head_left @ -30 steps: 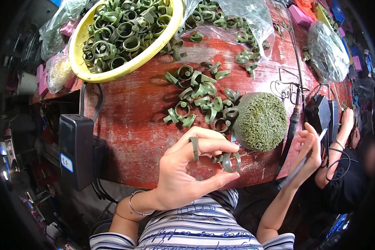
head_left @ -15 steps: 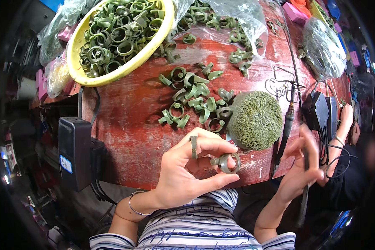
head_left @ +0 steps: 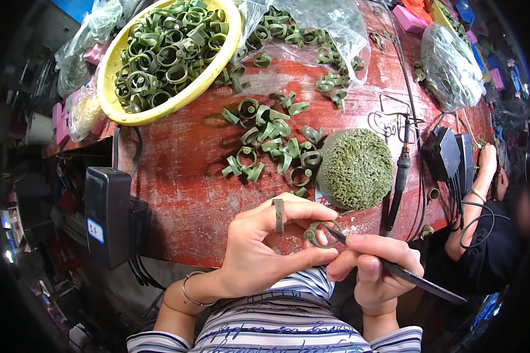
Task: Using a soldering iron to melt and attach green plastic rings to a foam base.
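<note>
My left hand [head_left: 259, 253] is closed on a green ring piece [head_left: 311, 235] between thumb and fingertips; another green band [head_left: 278, 215] sits round one of its fingers. Closed round a long, thin dark tool [head_left: 425, 282], my right hand [head_left: 380, 270] has the tool's pointed end at the held piece. A textured green block [head_left: 353, 167] stands just beyond my hands, beside loose green ring pieces [head_left: 265, 126] on the red wooden table [head_left: 176, 176].
A yellow basin [head_left: 112, 82] of ring pieces is back left. Plastic bags [head_left: 450, 67] lie around the back. A soldering-iron-like tool [head_left: 401, 173] and black boxes [head_left: 444, 156] are at right, another [head_left: 106, 217] at left. A co-worker's arm [head_left: 476, 197] is at far right.
My right hand has moved leftward and turned, bringing the dark tool's tip to the ring piece in my left hand. My left hand stays around the piece.
</note>
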`<control>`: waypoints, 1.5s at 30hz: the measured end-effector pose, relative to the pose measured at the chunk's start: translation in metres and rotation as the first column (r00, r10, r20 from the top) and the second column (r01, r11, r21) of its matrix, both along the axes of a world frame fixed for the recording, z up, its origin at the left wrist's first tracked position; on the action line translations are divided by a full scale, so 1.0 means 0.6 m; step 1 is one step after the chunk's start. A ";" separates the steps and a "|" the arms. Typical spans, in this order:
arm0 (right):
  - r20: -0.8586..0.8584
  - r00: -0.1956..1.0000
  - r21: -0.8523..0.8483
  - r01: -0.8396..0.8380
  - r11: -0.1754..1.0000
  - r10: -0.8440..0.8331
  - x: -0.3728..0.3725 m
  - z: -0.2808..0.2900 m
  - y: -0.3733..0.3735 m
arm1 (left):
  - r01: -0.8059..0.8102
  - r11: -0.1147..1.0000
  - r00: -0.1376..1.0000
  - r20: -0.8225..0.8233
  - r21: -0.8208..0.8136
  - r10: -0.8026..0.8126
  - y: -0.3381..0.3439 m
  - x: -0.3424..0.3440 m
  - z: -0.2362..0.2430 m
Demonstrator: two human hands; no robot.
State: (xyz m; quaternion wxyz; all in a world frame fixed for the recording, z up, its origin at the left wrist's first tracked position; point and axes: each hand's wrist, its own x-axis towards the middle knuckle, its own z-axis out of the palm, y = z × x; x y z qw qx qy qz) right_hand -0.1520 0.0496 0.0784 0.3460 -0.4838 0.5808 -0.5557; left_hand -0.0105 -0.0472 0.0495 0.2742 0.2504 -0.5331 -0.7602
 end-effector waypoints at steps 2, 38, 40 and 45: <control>-0.116 0.993 0.075 -0.003 0.997 0.011 -0.001 -0.001 0.003 | 0.017 1.000 1.000 0.020 0.015 -0.017 -0.001 0.002 0.001; -0.169 0.954 -0.126 0.229 0.965 -0.248 0.005 -0.027 0.038 | -0.005 0.899 0.998 -0.050 0.439 0.030 0.002 -0.011 0.014; -0.162 0.965 -0.137 0.185 0.973 -0.206 0.008 -0.025 0.030 | -0.003 0.912 0.997 -0.070 0.411 0.035 0.003 -0.012 0.011; -0.173 0.981 -0.225 0.048 0.973 -0.089 0.009 -0.025 0.006 | 0.011 0.944 0.995 -0.093 0.328 0.021 0.001 -0.014 0.013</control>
